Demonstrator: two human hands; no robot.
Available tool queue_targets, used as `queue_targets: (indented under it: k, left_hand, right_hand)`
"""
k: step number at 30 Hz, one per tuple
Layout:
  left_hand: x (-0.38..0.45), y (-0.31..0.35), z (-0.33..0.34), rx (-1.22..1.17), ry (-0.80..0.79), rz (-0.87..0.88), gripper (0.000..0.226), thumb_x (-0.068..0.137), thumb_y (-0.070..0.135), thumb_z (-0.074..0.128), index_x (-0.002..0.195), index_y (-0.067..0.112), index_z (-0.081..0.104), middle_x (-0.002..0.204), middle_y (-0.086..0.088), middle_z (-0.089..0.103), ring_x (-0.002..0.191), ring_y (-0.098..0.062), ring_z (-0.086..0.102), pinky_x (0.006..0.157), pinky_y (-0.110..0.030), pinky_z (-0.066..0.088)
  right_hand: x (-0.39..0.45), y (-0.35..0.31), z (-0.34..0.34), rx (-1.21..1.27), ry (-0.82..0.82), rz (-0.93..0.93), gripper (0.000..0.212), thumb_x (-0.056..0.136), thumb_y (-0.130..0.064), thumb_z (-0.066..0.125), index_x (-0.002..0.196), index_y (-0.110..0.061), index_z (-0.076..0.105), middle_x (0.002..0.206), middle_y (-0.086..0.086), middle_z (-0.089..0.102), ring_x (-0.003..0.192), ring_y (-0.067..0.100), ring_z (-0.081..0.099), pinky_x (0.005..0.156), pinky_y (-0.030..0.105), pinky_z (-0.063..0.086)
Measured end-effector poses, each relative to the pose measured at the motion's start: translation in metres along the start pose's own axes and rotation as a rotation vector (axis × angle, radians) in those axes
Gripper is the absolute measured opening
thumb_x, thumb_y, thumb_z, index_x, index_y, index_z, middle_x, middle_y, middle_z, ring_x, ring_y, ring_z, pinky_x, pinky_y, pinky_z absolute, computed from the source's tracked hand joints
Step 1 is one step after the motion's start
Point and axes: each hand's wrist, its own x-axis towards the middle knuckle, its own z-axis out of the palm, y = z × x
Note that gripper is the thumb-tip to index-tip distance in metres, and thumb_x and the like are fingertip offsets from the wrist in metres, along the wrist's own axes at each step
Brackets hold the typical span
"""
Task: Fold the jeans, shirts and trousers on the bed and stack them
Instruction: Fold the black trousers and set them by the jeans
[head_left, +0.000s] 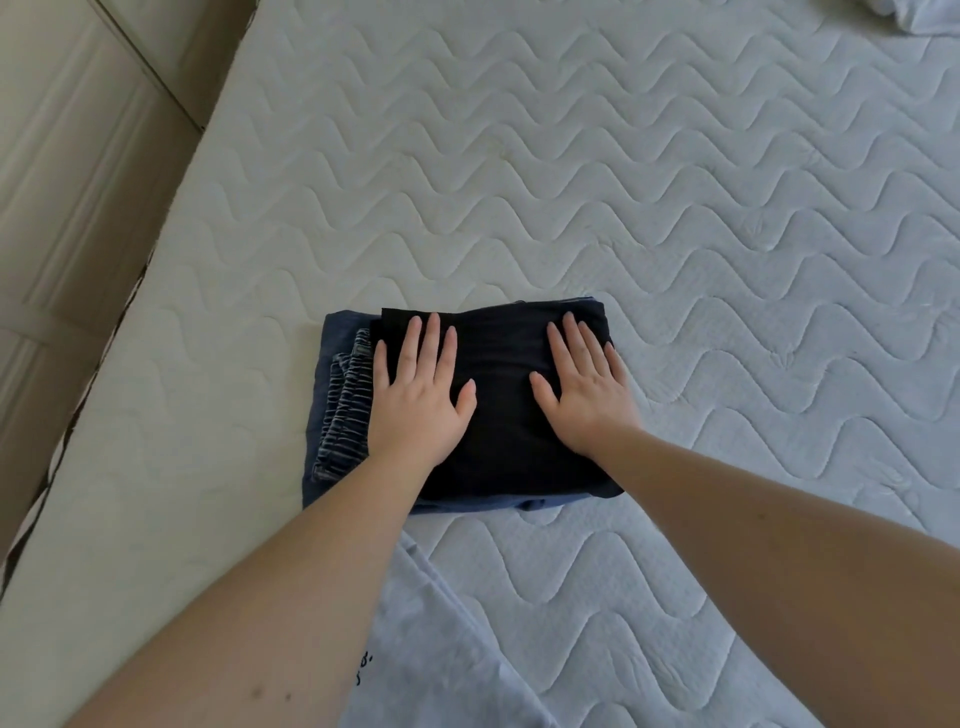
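A folded black garment (504, 415) lies on top of a stack on the quilted white mattress (623, 182). Under it sit folded blue jeans (337, 364), whose elastic waistband (348, 410) shows at the stack's left side. My left hand (421, 395) presses flat on the left part of the black garment, fingers straight and spread. My right hand (584, 389) presses flat on its right part in the same way. A pale blue shirt (441, 639) with small dark print lies spread out between my forearms, near the bottom of the view.
The mattress's left edge (130, 312) runs diagonally beside a tan wall panel (67, 182). A bit of pale crumpled cloth (914, 15) shows at the top right corner. Bare mattress stretches behind and to the right of the stack.
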Motion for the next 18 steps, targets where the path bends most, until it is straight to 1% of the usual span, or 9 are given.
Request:
queue_targets:
  k: [3,5,8,10,11,12,14,17,18]
  left_hand:
    - [0.005,-0.003,-0.012,-0.017,-0.104,0.004,0.069,0.098,0.055,0.010,0.157,0.020,-0.002,0.164,-0.001,-0.011,0.149,-0.020,-0.017,0.120,-0.053,-0.003]
    - [0.002,-0.003,-0.020,-0.013,-0.122,-0.004,0.068,0.099,0.053,0.012,0.157,0.021,-0.003,0.164,-0.001,-0.012,0.149,-0.020,-0.018,0.120,-0.052,-0.006]
    - [-0.027,0.006,-0.031,-0.030,-0.001,0.020,0.061,0.102,0.047,0.016,0.157,0.023,0.007,0.165,-0.005,0.001,0.151,-0.023,-0.003,0.121,-0.049,0.000]
    - [-0.059,0.015,-0.034,-0.080,0.126,0.114,0.057,0.104,0.043,0.022,0.156,0.023,0.018,0.164,-0.006,0.014,0.151,-0.024,0.011,0.121,-0.049,0.010]
    - [-0.076,0.018,-0.034,-0.094,0.158,0.165,0.056,0.104,0.042,0.024,0.156,0.023,0.020,0.163,-0.006,0.017,0.150,-0.024,0.015,0.120,-0.049,0.015]
    - [-0.095,0.022,-0.035,-0.098,0.146,0.208,0.056,0.104,0.042,0.025,0.156,0.023,0.020,0.163,-0.006,0.018,0.150,-0.024,0.017,0.120,-0.049,0.017]
    - [-0.133,0.030,-0.037,-0.100,0.021,0.219,0.057,0.103,0.045,0.022,0.157,0.025,0.015,0.163,-0.004,0.016,0.150,-0.022,0.015,0.121,-0.047,0.015]
    - [-0.184,0.044,-0.054,-0.103,-0.215,0.144,0.060,0.101,0.049,0.014,0.153,0.031,-0.010,0.165,-0.001,0.002,0.152,-0.020,0.000,0.121,-0.043,0.003]
    - [-0.198,0.048,-0.066,-0.095,-0.266,0.131,0.061,0.101,0.050,0.013,0.153,0.032,-0.014,0.165,-0.001,-0.001,0.151,-0.019,-0.004,0.120,-0.043,0.002]
  right_hand:
    - [0.001,0.001,-0.014,-0.022,-0.125,-0.024,0.070,0.098,-0.061,0.011,0.155,-0.029,-0.012,0.162,-0.008,-0.021,0.149,0.009,-0.018,0.121,0.034,-0.011]
    - [-0.008,0.003,-0.026,-0.039,-0.182,-0.056,0.068,0.100,-0.058,0.016,0.156,-0.027,-0.009,0.163,-0.005,-0.018,0.149,0.011,-0.016,0.120,0.035,-0.010]
    - [-0.053,0.009,-0.036,-0.051,-0.171,-0.101,0.065,0.101,-0.056,0.015,0.157,-0.026,0.000,0.165,-0.003,-0.009,0.151,0.014,-0.010,0.119,0.032,-0.009]
    - [-0.097,0.015,-0.039,-0.038,-0.138,-0.131,0.066,0.099,-0.056,0.009,0.158,-0.025,0.004,0.165,-0.004,-0.005,0.151,0.013,-0.008,0.119,0.030,-0.008]
    - [-0.119,0.018,-0.042,-0.040,-0.141,-0.144,0.067,0.099,-0.056,0.008,0.158,-0.025,0.003,0.165,-0.005,-0.005,0.151,0.013,-0.009,0.119,0.030,-0.007]
    - [-0.139,0.021,-0.044,-0.049,-0.157,-0.152,0.065,0.100,-0.055,0.009,0.158,-0.025,0.002,0.165,-0.005,-0.006,0.151,0.012,-0.009,0.121,0.031,-0.006]
    - [-0.175,0.027,-0.048,-0.075,-0.198,-0.141,0.064,0.102,-0.053,0.013,0.157,-0.025,-0.002,0.165,-0.005,-0.009,0.151,0.013,-0.010,0.123,0.034,-0.004]
    - [-0.221,0.030,-0.064,-0.086,-0.272,-0.086,0.066,0.102,-0.055,0.013,0.156,-0.024,-0.009,0.164,-0.004,-0.015,0.150,0.015,-0.015,0.121,0.034,-0.009]
    - [-0.234,0.030,-0.074,-0.095,-0.281,-0.075,0.067,0.102,-0.056,0.013,0.157,-0.024,-0.008,0.164,-0.004,-0.015,0.150,0.016,-0.016,0.119,0.034,-0.011]
